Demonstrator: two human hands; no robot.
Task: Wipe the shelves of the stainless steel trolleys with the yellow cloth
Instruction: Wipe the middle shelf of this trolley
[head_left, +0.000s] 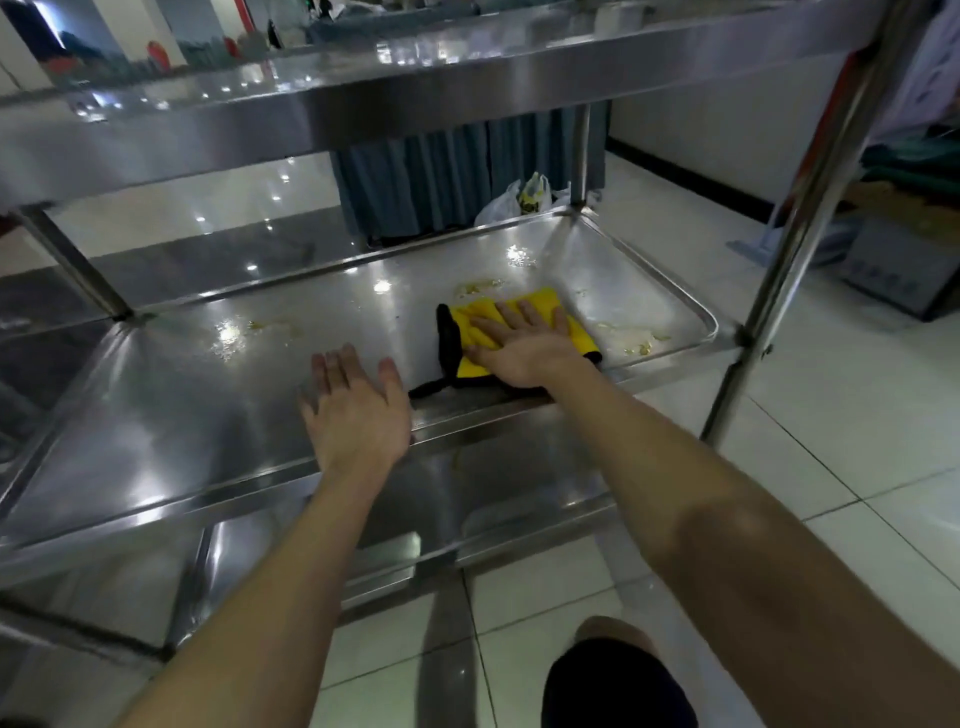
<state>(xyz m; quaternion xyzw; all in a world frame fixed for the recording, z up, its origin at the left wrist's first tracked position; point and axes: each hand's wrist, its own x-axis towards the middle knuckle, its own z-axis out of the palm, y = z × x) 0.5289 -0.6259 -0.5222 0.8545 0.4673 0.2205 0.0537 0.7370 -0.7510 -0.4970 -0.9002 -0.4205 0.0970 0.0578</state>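
Glossy white tile floor (857, 441); blue curtain (441, 171) behind; white plastic bag (506, 203) beside it.

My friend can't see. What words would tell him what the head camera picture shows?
A person's right hand presses a yellow cloth flat on a steel trolley shelf, near yellowish smears. The left hand is open beside it.

Middle shelf (182, 395) of a stainless steel trolley, with a yellow cloth (581, 332) and yellowish smears (478, 286).
The shelf is a shallow tray with a raised rim and rounded corners. The black-edged cloth lies flat near its front right corner; smears, possibly grease, lie behind the cloth and to either side.
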